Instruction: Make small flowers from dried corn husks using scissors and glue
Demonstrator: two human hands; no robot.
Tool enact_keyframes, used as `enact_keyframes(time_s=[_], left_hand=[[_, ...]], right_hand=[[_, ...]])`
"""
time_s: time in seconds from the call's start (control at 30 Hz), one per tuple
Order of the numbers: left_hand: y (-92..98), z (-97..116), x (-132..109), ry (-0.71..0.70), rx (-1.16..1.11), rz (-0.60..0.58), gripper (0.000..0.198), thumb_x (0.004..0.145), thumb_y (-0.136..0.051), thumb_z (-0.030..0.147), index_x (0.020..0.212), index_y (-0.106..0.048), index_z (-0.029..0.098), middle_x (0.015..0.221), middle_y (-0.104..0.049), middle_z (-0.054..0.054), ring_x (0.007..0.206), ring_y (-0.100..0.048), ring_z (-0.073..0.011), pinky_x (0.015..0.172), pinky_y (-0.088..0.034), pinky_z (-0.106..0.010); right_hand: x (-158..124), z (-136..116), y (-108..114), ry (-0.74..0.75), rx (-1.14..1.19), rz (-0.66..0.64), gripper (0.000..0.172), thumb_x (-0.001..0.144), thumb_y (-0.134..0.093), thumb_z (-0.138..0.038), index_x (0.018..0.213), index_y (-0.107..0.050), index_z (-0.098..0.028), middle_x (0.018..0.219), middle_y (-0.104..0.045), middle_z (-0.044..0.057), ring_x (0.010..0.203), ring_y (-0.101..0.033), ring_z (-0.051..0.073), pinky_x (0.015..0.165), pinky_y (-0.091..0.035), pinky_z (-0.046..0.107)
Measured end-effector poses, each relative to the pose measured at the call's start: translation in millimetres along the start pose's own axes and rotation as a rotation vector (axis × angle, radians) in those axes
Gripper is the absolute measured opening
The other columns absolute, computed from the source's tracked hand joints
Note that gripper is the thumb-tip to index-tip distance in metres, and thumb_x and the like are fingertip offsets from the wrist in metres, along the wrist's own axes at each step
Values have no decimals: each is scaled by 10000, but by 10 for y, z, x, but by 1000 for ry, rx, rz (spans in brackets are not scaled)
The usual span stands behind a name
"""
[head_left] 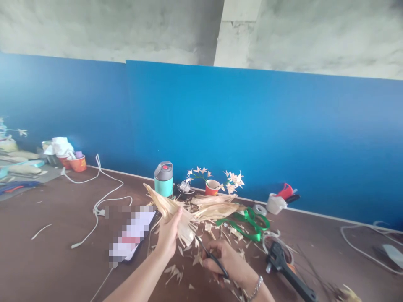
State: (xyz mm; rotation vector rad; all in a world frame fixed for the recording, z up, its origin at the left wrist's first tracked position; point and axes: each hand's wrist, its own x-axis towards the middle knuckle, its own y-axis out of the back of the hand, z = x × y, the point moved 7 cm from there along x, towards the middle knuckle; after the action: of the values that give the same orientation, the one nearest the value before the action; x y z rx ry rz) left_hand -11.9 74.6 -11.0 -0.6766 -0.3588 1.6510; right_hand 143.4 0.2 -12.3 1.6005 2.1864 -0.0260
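Holding a long dry pale-yellow husk leaf (162, 204) over the brown wooden table (56, 260), the left hand (168, 235) has its fingers wrapped round it. The right hand (228, 262) grips small black-handled scissors (210, 255) with closed fingers, the tips right at the leaf's lower edge. Pale cut bits (174, 272) lie underneath.

Craft workshop: brown worktable (63, 260) with husk scraps (233, 233), green ribbon (248, 222), tape roll (260, 209), handmade flowers (233, 178).

The brown table (47, 260) bears husk scraps (231, 232), green ribbon (248, 223), a white cable (108, 193) and a teal bottle (163, 184).
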Motion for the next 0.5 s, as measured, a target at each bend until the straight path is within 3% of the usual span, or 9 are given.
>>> enact_keyframes(time_s=[0.17,0.5], left_hand=[[10,-85,9,-31,6,-32,309,610,-780,296,861,-674,150,548,-650,-8,585,-662,-188,604,-520,-285],[56,-190,30,-47,57,-39,335,617,-764,361,872,-672,165,479,-605,9,506,-630,-186,517,-491,-277]], right_hand=[[27,-18,-38,0,25,18,204,647,-671,-299,730,-555,-153,420,-496,-72,350,-459,67,318,-379,151],[88,-27,-96,52,89,27,294,624,-687,-380,725,-528,-153,424,-491,-76,316,-433,59,296,-353,159]])
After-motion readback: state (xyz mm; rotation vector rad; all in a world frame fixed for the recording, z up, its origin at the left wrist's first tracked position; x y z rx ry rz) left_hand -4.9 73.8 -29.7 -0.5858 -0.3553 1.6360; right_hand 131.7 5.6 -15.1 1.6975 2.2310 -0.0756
